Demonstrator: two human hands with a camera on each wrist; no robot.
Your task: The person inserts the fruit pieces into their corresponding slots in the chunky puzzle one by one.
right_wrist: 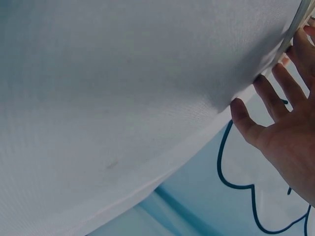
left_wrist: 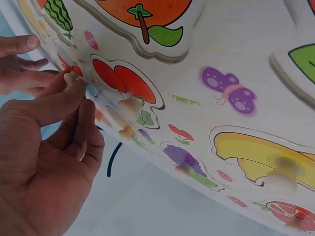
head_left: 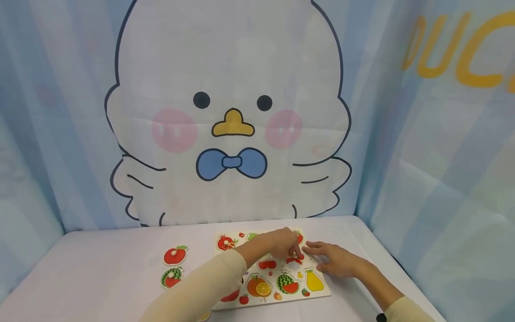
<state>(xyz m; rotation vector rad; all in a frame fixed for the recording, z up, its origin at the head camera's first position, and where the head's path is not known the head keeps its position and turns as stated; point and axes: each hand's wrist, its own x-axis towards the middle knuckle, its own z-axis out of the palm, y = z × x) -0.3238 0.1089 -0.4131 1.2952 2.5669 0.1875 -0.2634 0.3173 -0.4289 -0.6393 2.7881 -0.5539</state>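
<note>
So nearest the front edge of the white cloth-covered table (head_left: 100, 277) there's a yellow piece (head_left: 205, 316), cut off by the frame and partly under the cream sleeve (head_left: 201, 286). That sleeve also hides the near-left part of the white fruit-picture board (left_wrist: 236, 44), including most of a red fruit. The orange (head_left: 257, 286), green-striped watermelon (head_left: 287, 283) and yellow pear (head_left: 315, 281) along its near edge show fine.

Left of the board lie a loose watermelon piece (head_left: 171, 277) and, behind it, a round red fruit piece (head_left: 175, 256).

Toward the board's right edge, the left hand (head_left: 283, 243) pinches the pale round knob (left_wrist: 70, 77) of a small red piece (head_left: 291, 260); fingers cover much of it, so can't tell which fruit or whether it sits flush. The right hand (head_left: 334, 259) is spread, fingertips at the board's right edge; can't tell if they press. The far row's middle is behind the left hand and forearm.
</note>
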